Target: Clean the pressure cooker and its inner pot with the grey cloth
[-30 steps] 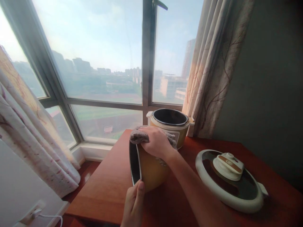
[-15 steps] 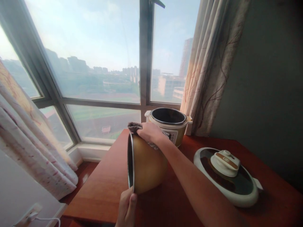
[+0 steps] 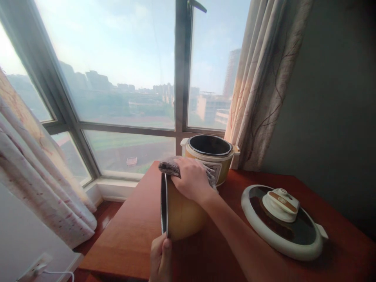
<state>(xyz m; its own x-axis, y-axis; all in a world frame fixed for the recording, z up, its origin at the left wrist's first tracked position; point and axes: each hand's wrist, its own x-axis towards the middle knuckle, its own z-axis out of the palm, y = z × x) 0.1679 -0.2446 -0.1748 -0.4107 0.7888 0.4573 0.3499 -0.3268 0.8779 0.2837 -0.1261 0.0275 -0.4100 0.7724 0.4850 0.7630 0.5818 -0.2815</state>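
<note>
A gold-coloured inner pot (image 3: 185,213) with a dark inside is tipped on its side, its mouth facing left. My left hand (image 3: 160,254) pinches the pot's rim at the bottom, thumb on the outside. On the upper side of the pot, my right hand (image 3: 192,176) presses a grey cloth (image 3: 169,168) against the outer wall near the rim; part of the cloth also shows beyond the knuckles. Right behind that hand stands the cooker body (image 3: 225,168), cream and gold with a control panel, its top uncovered.
A round lid (image 3: 249,205) with dark glass and a cream handle lies on the right of the red-brown table (image 3: 123,235). Windows and curtains (image 3: 249,98) border the far side. A plug with a white cord (image 3: 41,268) sits in the wall at lower left.
My right hand and the cloth have shifted slightly right and down over the pot's wall, the hand now lying flatter. My left hand keeps its hold on the rim.
</note>
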